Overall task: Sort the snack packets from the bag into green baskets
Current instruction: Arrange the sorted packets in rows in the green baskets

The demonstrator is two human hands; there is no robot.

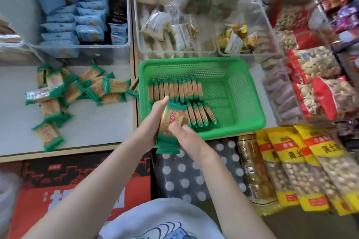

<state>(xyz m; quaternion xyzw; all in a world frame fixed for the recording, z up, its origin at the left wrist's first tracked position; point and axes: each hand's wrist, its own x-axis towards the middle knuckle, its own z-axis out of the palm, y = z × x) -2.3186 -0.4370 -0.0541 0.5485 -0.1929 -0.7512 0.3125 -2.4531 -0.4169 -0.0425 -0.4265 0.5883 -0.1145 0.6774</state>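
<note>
A green basket (250,91) stands on the counter with a back row of cracker packets (174,89) on edge and a shorter front row (202,114). At the basket's near left corner both hands hold a small stack of green-ended cracker packets (170,122). My left hand (153,116) grips the stack from the left with its fingers stretched along it. My right hand (182,134) pinches it from the right. A loose pile of the same packets (77,91) lies on the grey counter to the left.
Clear bins of blue packets (77,19), pale packets (167,31) and yellow sweets (237,39) line the back. Red nut bags (318,87) fill the right side, and yellow-labelled nut bags (303,170) lie at the lower right. A red mat (58,190) covers the floor.
</note>
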